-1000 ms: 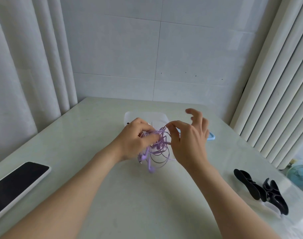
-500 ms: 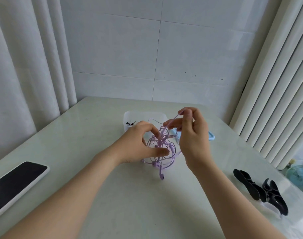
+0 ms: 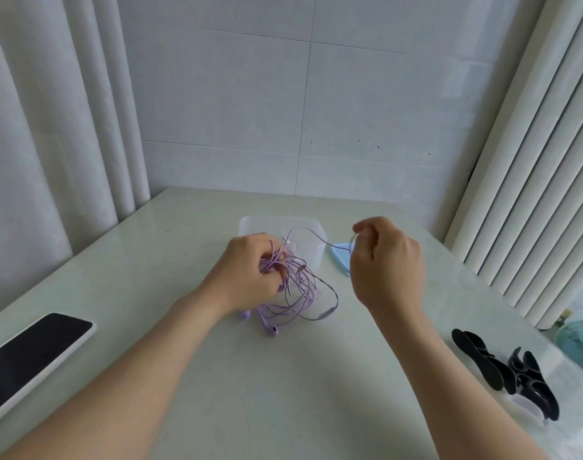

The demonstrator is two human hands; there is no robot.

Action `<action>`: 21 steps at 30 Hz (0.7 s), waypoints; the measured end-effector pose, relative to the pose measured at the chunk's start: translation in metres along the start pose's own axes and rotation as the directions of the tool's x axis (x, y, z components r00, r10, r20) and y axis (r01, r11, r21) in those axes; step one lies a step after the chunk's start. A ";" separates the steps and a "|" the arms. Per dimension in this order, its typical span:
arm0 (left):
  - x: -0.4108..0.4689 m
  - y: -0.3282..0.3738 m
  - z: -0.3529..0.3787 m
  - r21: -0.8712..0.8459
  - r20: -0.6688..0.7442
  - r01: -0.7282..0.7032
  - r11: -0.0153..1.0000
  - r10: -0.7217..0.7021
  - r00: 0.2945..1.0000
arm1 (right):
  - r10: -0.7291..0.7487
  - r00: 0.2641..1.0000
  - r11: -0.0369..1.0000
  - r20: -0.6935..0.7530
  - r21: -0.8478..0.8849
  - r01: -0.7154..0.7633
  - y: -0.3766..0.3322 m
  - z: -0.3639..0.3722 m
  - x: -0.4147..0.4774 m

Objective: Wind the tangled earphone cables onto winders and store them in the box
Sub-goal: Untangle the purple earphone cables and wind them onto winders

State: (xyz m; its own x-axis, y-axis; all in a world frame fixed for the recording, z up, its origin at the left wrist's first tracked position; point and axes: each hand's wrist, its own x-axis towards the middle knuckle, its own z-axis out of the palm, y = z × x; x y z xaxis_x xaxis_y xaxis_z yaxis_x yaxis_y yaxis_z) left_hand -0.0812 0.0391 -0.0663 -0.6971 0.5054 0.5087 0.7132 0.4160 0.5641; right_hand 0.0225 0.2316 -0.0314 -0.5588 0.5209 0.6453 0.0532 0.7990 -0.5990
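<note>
A tangle of purple earphone cable hangs over the middle of the table, its earbuds touching the surface. My left hand grips the top of the tangle with curled fingers. To the right, my right hand pinches one strand that runs in an arc back to the bundle. Behind the cable stands a clear plastic box. Its light blue lid lies beside it, partly hidden by my right hand. Black winders lie at the table's right edge.
A phone with a dark screen in a white case lies at the left edge of the pale table. White curtains hang on both sides, and a tiled wall stands behind. A small blue fan sits low at the right.
My right hand has moved right and away from the tangle, drawing one strand out. The tangle has loosened and hangs lower, with the earbuds down on the table.
</note>
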 end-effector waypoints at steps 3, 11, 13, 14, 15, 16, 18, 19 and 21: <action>-0.002 0.001 -0.003 -0.118 -0.084 0.053 0.992 -0.064 0.994 | 0.004 0.997 0.948 0.074 -0.318 0.020 0.002 -0.004 0.000; -0.003 0.015 0.001 -0.276 -0.039 0.062 0.959 -0.075 0.996 | 0.075 0.955 0.827 0.288 -0.553 0.102 0.020 0.009 -0.004; -0.002 0.022 0.002 -0.273 -0.105 0.065 0.960 -0.097 0.990 | -0.081 0.959 0.919 0.272 -0.352 0.178 0.022 0.014 -0.003; -0.001 0.025 0.002 -0.283 -0.123 0.061 0.957 -0.099 0.987 | -0.167 0.952 0.949 0.257 -0.221 0.226 0.022 0.016 -0.003; 0.000 0.025 0.003 -0.290 -0.125 0.054 0.955 -0.093 0.988 | -0.248 0.936 0.954 0.252 -0.105 0.281 0.021 0.019 -0.003; 0.001 0.025 0.004 -0.291 -0.115 0.048 0.955 -0.085 0.990 | -0.309 0.912 0.945 0.269 -0.023 0.327 0.019 0.021 -0.004; 0.002 0.024 0.004 -0.265 -0.109 0.030 0.964 -0.061 0.992 | -0.381 0.853 0.918 0.357 0.040 0.394 0.018 0.024 -0.006; 0.002 0.024 0.003 -0.255 -0.107 0.021 0.967 -0.050 0.993 | -0.401 0.822 0.905 0.404 0.038 0.423 0.018 0.026 -0.007; 0.001 0.029 0.002 -0.288 -0.073 0.027 0.957 -0.050 0.996 | -0.417 0.769 0.887 0.485 0.033 0.461 0.023 0.031 -0.009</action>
State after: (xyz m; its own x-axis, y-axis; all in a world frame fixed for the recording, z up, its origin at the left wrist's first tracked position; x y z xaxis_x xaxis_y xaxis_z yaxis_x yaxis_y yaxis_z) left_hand -0.0613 0.0529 -0.0510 -0.7352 0.4274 0.5261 0.6429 0.1936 0.7411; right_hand 0.0031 0.2363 -0.0653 -0.8528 -0.0782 0.5163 -0.2371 0.9389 -0.2496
